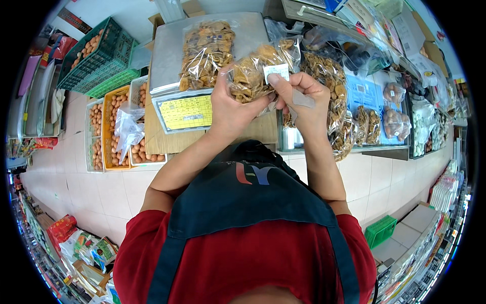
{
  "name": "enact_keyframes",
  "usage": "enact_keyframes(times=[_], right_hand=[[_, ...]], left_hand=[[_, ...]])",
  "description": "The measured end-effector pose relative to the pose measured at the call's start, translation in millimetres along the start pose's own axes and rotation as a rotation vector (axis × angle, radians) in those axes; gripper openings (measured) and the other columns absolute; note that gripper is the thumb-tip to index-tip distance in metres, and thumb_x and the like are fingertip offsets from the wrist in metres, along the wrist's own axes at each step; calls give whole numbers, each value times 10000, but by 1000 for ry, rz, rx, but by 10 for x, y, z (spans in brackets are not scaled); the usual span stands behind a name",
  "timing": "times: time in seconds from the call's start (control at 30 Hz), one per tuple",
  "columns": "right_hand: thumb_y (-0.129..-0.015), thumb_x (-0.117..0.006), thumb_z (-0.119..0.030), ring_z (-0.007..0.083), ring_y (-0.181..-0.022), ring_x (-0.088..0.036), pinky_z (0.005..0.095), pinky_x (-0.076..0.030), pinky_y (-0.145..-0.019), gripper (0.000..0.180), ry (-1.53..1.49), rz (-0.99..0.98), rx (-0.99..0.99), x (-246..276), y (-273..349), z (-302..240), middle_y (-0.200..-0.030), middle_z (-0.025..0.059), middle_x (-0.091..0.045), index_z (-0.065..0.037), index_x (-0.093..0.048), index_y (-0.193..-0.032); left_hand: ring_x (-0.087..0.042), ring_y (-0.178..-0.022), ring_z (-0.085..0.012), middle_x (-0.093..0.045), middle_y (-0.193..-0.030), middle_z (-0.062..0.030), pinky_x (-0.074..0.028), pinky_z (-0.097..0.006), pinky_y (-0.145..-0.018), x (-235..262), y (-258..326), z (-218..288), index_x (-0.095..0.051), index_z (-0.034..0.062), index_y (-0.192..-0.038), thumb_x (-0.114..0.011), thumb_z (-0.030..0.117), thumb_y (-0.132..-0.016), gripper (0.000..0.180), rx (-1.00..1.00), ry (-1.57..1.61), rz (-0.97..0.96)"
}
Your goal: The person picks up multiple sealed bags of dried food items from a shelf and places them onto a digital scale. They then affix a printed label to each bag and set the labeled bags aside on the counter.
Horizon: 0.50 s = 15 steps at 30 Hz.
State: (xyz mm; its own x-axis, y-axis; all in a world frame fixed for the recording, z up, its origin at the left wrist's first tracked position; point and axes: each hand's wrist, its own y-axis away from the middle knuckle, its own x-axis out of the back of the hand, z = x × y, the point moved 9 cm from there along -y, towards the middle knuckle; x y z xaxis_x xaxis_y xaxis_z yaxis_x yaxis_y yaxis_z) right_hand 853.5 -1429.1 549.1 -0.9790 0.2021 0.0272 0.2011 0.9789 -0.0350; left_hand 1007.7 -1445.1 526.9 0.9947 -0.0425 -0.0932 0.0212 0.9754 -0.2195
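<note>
My left hand [230, 109] is closed around a clear plastic bag of brown dried slices [253, 76], lifted above the front of a metal weighing scale [164, 55]. My right hand [309, 104] is at the bag's right side, its thumb pressed on a white printed label [276, 72] against the plastic. A greyish-white strip [302, 99] lies against the right thumb; I cannot tell whether it is paper or a bandage. Another bag of the same brown slices [207, 53] rests on the scale's plate, behind the left hand. A yellow panel [186, 112] covers the scale's front.
At the left stand green crates [101, 61] and an orange crate [107, 131] of eggs, with a plastic bag [129, 129] draped over them. More bagged brown slices [336, 86] and bagged eggs [396, 124] fill the counter at right. A green basket [380, 231] sits behind me at right.
</note>
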Motion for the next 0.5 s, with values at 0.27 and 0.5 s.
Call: enact_keyframes(times=[0.27, 0.5], right_hand=[[-675, -831, -435, 144, -857, -589, 276, -477, -718, 624, 395, 139, 258, 387, -161, 15, -947, 96, -630, 20, -578, -1019], [-739, -812, -236, 112, -808, -587, 249, -490, -707, 441, 5, 65, -4, 403, 89, 483, -902, 59, -655, 11, -589, -1028]], left_hand=[[-609, -950, -131, -636, -1055, -73, -491, -288, -829, -264, 130, -367, -502, -3, -1166, -835, 113, -687, 594, 244, 79, -290], [-626, -851, -111, -656, -997, -60, -507, -261, -750, -440, 215, -494, -543, -4, -1171, -803, 145, -749, 517, 420, 327, -240]])
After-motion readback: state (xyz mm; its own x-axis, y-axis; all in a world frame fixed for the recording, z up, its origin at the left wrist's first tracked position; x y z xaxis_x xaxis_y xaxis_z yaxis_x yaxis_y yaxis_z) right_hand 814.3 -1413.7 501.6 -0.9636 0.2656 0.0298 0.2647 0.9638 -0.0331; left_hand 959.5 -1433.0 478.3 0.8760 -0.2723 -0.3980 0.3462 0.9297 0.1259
